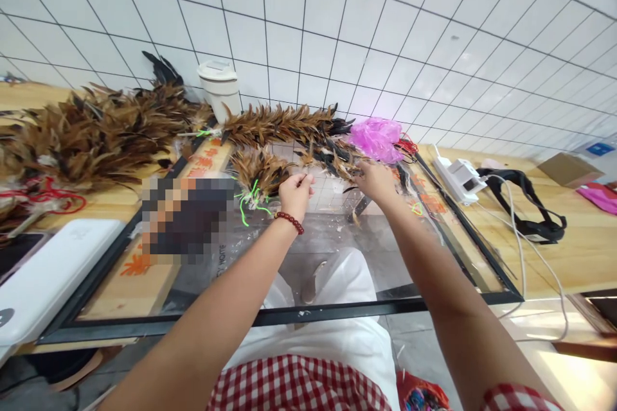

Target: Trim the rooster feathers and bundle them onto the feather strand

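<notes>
My left hand (295, 195), with a dark red bead bracelet (290, 222) at the wrist, is closed in a pinch around a small brown feather (307, 155). My right hand (378, 180) reaches down into loose brown and black feathers (337, 160), its fingertips partly hidden among them. Left of my left hand lies a short feather bundle (260, 170) bound with bright green string (251, 199). Behind both hands stretches a long brown feather strip (279, 123) with a black tip. All of this rests on a black-framed glass panel (332, 231).
A large feather pile (96, 125) covers the left, near a white lidded cup (220, 88). A crumpled pink plastic bag (377, 139) sits behind my right hand. A white power strip (459, 174) and black strap (525, 205) lie right; a white device (62, 276) lies left.
</notes>
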A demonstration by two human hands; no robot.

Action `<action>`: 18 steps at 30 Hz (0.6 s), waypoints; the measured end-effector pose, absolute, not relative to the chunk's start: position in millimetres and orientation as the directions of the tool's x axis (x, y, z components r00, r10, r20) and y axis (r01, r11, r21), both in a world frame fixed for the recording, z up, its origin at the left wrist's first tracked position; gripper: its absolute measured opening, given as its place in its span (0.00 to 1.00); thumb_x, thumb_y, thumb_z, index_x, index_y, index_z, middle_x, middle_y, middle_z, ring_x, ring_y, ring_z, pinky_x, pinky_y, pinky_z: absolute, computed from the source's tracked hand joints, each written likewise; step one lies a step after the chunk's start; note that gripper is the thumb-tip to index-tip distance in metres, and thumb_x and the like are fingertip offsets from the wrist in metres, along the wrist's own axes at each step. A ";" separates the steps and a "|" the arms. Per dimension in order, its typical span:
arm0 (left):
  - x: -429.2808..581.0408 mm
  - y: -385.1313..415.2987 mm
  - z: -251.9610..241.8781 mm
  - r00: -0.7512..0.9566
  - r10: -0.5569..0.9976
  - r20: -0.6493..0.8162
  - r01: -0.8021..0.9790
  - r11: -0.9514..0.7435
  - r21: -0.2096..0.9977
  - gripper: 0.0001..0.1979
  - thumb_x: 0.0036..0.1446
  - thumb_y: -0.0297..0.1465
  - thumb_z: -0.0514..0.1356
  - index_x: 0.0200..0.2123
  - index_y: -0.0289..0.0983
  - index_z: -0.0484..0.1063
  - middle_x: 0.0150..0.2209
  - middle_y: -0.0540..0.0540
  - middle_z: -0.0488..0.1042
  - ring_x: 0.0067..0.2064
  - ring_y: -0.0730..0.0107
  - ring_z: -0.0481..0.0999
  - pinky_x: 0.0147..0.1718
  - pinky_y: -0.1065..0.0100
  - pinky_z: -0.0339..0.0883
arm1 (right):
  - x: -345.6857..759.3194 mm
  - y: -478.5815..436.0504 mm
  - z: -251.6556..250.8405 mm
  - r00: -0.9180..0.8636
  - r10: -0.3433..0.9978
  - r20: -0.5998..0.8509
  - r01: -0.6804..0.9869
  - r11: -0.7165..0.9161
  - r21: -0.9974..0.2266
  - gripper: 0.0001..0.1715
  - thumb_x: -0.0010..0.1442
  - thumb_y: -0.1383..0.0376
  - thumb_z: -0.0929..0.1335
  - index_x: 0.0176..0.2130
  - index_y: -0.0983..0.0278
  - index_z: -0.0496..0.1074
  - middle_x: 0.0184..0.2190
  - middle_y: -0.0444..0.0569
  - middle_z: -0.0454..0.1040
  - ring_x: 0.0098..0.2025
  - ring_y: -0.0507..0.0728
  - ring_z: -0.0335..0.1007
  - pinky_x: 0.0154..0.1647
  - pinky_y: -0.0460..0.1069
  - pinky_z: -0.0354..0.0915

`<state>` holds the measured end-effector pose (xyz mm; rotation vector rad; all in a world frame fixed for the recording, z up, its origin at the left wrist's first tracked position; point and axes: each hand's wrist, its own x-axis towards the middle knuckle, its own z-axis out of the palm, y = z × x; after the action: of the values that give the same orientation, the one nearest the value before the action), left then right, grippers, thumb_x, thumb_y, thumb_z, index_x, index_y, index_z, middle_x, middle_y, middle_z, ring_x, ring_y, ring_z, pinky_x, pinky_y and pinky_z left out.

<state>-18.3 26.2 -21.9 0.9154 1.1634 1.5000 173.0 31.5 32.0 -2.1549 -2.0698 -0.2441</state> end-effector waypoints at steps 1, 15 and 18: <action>-18.5 26.4 -21.9 -0.224 0.975 -0.005 -0.251 -0.053 0.966 0.08 0.48 0.32 0.61 0.23 0.33 0.72 0.20 0.51 0.70 0.20 0.79 0.66 0.19 0.77 0.58 | 164.8 37.2 28.7 0.081 0.971 0.224 0.997 -0.083 0.001 0.24 0.56 0.60 0.67 0.53 0.62 0.70 0.51 0.59 0.72 0.50 0.64 0.68 0.47 0.55 0.61; -18.9 27.7 -23.0 -0.244 0.969 -0.044 -0.312 -0.036 0.950 0.08 0.47 0.33 0.62 0.24 0.33 0.73 0.25 0.48 0.75 0.19 0.81 0.67 0.18 0.77 0.58 | 182.1 10.9 5.2 0.114 0.906 0.408 0.822 0.145 -0.551 0.18 0.52 0.66 0.65 0.43 0.67 0.74 0.37 0.52 0.75 0.32 0.54 0.68 0.38 0.50 0.65; -19.1 27.1 -22.1 -0.286 0.958 -0.026 -0.344 -0.077 0.936 0.09 0.46 0.34 0.64 0.24 0.33 0.73 0.25 0.48 0.75 0.19 0.82 0.66 0.18 0.77 0.58 | 175.9 8.6 3.7 0.068 0.888 0.454 0.845 0.191 -0.500 0.13 0.55 0.65 0.65 0.38 0.65 0.75 0.36 0.52 0.75 0.34 0.55 0.68 0.41 0.51 0.64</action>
<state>-19.1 27.1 -22.1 0.8028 1.1208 1.5857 175.9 8.6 3.7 -1.6364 -1.7575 0.0776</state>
